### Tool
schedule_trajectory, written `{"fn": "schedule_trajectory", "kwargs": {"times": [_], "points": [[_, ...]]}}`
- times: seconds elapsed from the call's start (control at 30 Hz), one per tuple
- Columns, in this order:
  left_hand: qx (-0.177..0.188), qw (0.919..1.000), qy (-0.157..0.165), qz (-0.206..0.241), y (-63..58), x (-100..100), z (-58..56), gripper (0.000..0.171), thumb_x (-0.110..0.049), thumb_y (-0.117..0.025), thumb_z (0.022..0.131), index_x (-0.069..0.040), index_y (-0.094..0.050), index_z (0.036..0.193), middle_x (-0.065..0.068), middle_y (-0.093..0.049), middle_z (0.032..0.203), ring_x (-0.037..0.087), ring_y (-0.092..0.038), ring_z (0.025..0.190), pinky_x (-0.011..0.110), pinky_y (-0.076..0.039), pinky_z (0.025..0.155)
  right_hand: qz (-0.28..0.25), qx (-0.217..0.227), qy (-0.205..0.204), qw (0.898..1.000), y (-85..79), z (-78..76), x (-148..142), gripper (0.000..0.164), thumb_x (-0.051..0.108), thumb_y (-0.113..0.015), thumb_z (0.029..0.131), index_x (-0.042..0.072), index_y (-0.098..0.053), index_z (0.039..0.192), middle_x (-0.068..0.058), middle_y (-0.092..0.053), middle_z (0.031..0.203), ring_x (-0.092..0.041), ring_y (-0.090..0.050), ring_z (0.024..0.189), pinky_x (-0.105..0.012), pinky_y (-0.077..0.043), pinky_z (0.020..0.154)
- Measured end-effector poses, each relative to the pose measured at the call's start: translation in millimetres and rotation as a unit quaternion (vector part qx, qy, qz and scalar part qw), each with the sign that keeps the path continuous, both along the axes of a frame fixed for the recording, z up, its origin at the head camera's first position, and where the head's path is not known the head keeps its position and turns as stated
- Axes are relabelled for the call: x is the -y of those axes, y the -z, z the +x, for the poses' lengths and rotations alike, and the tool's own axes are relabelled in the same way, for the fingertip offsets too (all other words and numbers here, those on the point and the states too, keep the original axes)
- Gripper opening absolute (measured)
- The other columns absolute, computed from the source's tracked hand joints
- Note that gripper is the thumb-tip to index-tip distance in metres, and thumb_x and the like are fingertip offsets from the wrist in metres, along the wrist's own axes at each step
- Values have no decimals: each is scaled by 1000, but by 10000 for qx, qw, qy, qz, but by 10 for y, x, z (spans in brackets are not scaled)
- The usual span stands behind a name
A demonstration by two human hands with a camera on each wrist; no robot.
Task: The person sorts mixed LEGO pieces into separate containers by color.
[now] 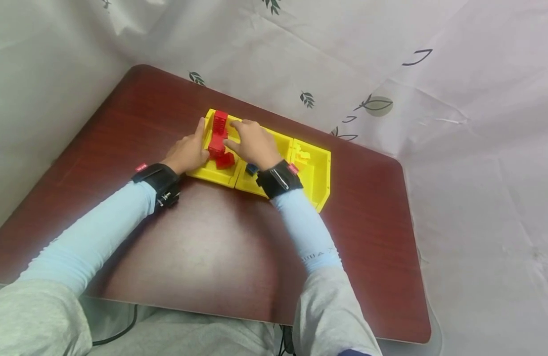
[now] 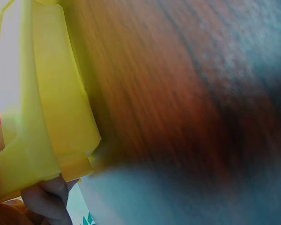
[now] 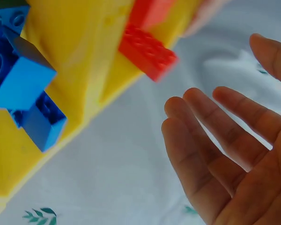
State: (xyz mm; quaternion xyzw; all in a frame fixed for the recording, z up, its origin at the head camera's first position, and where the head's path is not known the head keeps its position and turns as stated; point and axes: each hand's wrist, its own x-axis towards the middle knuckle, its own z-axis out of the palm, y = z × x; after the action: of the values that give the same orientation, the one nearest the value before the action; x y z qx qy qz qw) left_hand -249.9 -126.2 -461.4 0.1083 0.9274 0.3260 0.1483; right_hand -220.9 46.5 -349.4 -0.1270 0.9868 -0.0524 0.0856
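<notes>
A yellow divided bin [image 1: 319, 173] lies on the table, with red bricks [image 1: 217, 143] in its left compartment, some standing above the rim. My left hand [image 1: 189, 152] grips the bin's left end; in the left wrist view its fingers [image 2: 46, 199] curl around the outside of the yellow wall. Over the middle compartment hovers my right hand [image 1: 257, 144], its fingers spread and fairly straight, holding nothing. Seen from the right wrist, a red brick [image 3: 147, 51] is beyond the fingertips. Blue bricks [image 3: 28, 84] lie in the middle compartment, partly hidden by the right hand in the head view.
Small yellow bricks [image 1: 302, 155] sit in the right compartment. The dark red-brown table [image 1: 203, 237] extends around the bin, and a pale leaf-patterned curtain [image 1: 345, 64] hangs along its far edge.
</notes>
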Motion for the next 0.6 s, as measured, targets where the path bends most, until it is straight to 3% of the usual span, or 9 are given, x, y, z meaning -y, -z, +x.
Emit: {"fn": "schedule_trajectory", "kwargs": {"times": [0.13,0.27,0.6], "points": [[37,10000,-34,-24,-13,-10,13,98,-19,-56,93,-21,21,155,20,-51,105,30,-52,71,40,-46,73,-362,-292,-198,9987,-51,323,-197,59,47,-64,92,16,-54,141,-4,-61,136,-21,-58,120,-35,-48,102],[98,10000,-7,-1,-15,-45,38,100,-20,-56,93,-24,22,154,19,-50,106,30,-51,70,38,-46,70,-635,-251,-209,9974,56,704,-421,58,46,-66,91,14,-56,138,-6,-61,135,-22,-59,119,-38,-49,100],[-19,10000,-13,13,-37,-16,122,102,-19,-58,92,-25,22,154,16,-50,98,30,-52,65,35,-47,65,-1103,-667,418,9908,751,1601,-852,61,37,-69,91,10,-51,143,-12,-46,149,-28,-44,138,-44,-38,111]]}}
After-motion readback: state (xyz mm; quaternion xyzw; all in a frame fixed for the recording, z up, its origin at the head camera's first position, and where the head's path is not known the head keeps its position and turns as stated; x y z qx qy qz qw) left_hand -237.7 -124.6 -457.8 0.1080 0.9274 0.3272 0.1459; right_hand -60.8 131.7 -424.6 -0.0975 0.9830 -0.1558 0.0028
